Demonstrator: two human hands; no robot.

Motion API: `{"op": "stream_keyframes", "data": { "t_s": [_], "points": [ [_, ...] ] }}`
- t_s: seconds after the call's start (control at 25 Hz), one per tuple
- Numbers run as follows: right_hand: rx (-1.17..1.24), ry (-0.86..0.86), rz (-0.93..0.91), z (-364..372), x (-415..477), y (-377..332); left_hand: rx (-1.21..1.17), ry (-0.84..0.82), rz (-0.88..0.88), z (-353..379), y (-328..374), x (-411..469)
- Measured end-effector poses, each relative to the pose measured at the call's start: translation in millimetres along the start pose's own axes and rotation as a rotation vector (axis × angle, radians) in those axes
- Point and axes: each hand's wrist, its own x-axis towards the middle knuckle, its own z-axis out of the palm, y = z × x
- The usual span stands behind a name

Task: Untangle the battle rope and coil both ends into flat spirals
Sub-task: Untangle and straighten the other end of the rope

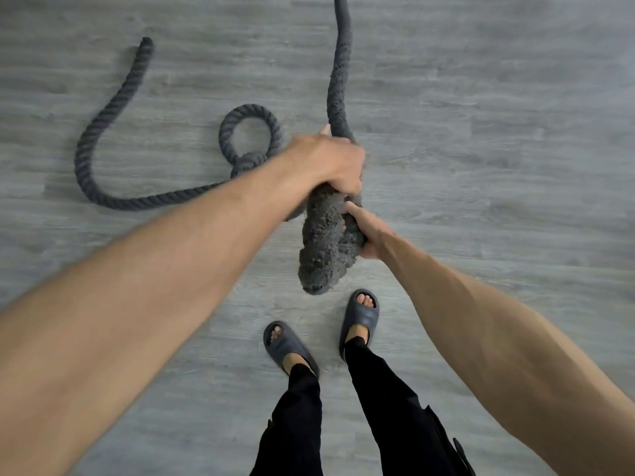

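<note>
The rope (338, 73) leaves the picture at the top edge, at 12 o'clock, so its far length cannot be seen. The left forearm (192, 242) covers the stretch running from the knot (249, 163) at 10 o'clock toward the raised bend (323, 245), and how the two join cannot be told. The bend is blurred to a fuzzy mass, its strands unreadable. The left hand (330, 163) hides its fingers under the rope; most of the right hand (372, 235) sits behind the bend. The left forearm is cut off at 8 o'clock, the right forearm (515, 338) at 4 o'clock, the trousers (388, 424) at 6 o'clock
</note>
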Motion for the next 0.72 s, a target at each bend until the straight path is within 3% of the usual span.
{"op": "stream_keyframes", "data": {
  "t_s": [0.12, 0.2, 0.28, 0.44, 0.52, 0.56, 0.72],
  "points": [
    [0.1, 0.031, -0.014, -23.1, -3.3, -5.3, -0.14, -0.07, 0.039, 27.6, -32.5, -2.3],
    [0.106, 0.06, -0.033, -31.8, -2.7, -7.7, -0.219, -0.041, 0.046, 72.4, -47.6, -21.1],
    [0.06, 0.1, -0.056, -31.0, -0.6, -6.3, -0.223, -0.143, -0.012, 128.1, -55.5, -48.2],
    [0.013, 0.196, -0.117, -15.3, 11.2, 5.9, -0.311, -0.57, -0.229, 219.6, -45.2, -85.2],
    [0.006, 0.246, -0.149, -4.2, 17.2, 16.9, -0.617, -0.858, -0.304, 246.7, -33.7, -102.5],
    [0.003, 0.271, -0.167, 1.1, 20.6, 23.8, -0.757, -0.923, -0.312, 257.5, -27.9, -113.1],
    [-0.23, 0.343, -0.131, 35.8, 31.7, 71.5, -1.099, -0.79, -0.336, 304.6, -8.2, -152.4]
  ]
}}
